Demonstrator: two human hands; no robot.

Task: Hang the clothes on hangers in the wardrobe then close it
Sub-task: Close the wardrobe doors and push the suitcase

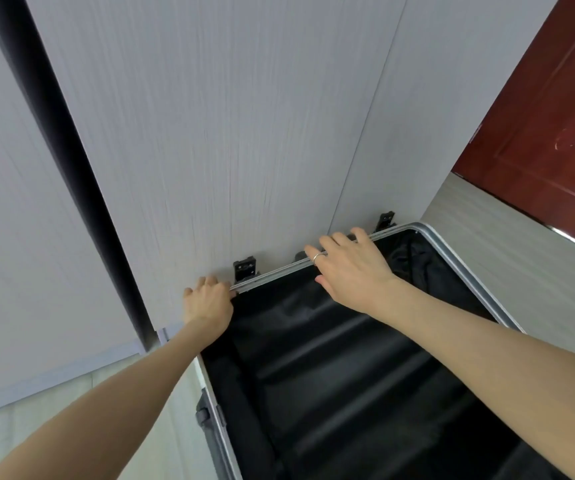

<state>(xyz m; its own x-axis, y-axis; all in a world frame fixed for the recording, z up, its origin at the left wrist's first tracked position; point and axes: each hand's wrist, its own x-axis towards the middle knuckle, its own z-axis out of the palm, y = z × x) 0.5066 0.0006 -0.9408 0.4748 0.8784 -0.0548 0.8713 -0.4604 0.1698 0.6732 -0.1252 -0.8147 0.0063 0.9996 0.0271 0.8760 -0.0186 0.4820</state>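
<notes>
left hand gripped the far rim of an open suitcase near its left corner, fingers curled over the silver metal frame with the knuckles close to the wardrobe door. right hand lay over the same rim farther to the right, its fingers bent over the edge and the thumb pointing down along the inside; a thin ring was visible on one finger. both bare forearms reached in from the bottom of the view. the suitcase was lined in black fabric with raised ridges, and a crumpled dark garment sat in its far right corner. black latch fittings stood along the frame, one just right of the left hand and another near the right corner. the far rim sat right against the pale grey wood-grain wardrobe door, which appeared closed; a dark vertical strip separated it from the neighbouring panel on the left. a red-brown panelled door occupied the upper right, above light flooring.
</notes>
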